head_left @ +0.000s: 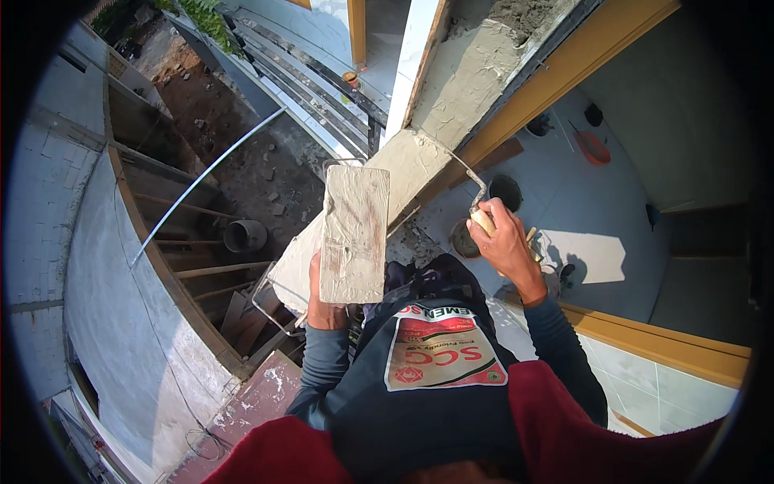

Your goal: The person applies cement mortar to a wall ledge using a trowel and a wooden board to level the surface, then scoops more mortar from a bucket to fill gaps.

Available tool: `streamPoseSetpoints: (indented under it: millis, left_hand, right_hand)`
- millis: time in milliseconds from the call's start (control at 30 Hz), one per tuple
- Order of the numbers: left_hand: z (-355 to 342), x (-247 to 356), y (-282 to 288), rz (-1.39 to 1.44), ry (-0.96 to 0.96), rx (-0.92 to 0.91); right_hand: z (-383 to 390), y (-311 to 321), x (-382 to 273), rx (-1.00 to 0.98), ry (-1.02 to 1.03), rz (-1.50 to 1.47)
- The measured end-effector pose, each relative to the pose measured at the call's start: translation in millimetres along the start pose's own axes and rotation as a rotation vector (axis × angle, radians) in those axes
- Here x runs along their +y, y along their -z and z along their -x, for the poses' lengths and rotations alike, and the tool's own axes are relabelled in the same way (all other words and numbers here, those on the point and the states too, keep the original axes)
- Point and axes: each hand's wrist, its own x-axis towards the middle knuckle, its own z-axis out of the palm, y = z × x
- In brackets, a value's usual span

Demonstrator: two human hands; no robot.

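My left hand (pixel 325 313) is closed at the near end of a rectangular plastering float (pixel 355 234), its broad face turned up and coated with beige mortar. The float hides most of those fingers. My right hand (pixel 509 248) grips the wooden handle of a trowel (pixel 482 219). The trowel's bent metal neck reaches forward and left to the mortar-covered top of a narrow wall (pixel 463 89), where its blade blends into the mortar. Fairly smooth mortar covers much of this wall top, and a rough, darker heap of mortar (pixel 528 16) lies at its far end.
Along the wall's right side runs a yellow-orange wooden frame (pixel 564 85). Beyond it, a tiled floor far below holds a dark bucket (pixel 505 192) and a red basin (pixel 592 148). To the left are metal bars (pixel 310 89), a pale pipe (pixel 205 173) and a lower grey bucket (pixel 244 235).
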Motion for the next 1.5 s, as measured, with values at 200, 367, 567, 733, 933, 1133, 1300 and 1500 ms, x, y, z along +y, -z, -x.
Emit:
streamPoseSetpoints:
  millis: [200, 367, 567, 733, 933, 1133, 1300, 1500]
  left_hand:
    - [-0.2, 0.4, -7.9, 0.275, 0.064, 0.061]
    - [0.1, 0.4, -1.6, 0.207, 0.066, 0.055]
    - [6.7, 4.1, 0.5, 0.132, 0.076, 0.106]
    - [12.4, 5.3, 2.1, 0.120, 0.043, 0.149]
    - [16.6, 8.6, 5.2, 0.127, 0.010, 0.180]
    - [18.1, 9.2, 5.5, 0.113, -0.026, 0.212]
    - [21.2, 9.1, 8.4, 0.101, -0.052, 0.244]
    - [20.9, 10.9, 8.7, 0.090, -0.061, 0.244]
  right_hand:
    - [-10.2, 20.0, -11.1, -0.309, -0.519, -0.578]
    - [-33.1, 18.4, 1.5, -0.433, -0.703, -0.903]
    - [-38.4, 5.0, 13.4, -0.436, -0.798, -1.087]
    - [-35.5, 8.9, -2.8, -0.624, -0.831, -1.195]
    - [-41.6, 19.3, 9.9, -0.499, -0.785, -1.254]
    - [-35.0, 12.6, 32.0, -0.491, -0.817, -1.206]
    - [-33.8, 21.8, 16.5, -0.623, -0.906, -1.276]
    - [-37.8, 21.7, 32.7, -0.491, -0.838, -1.221]
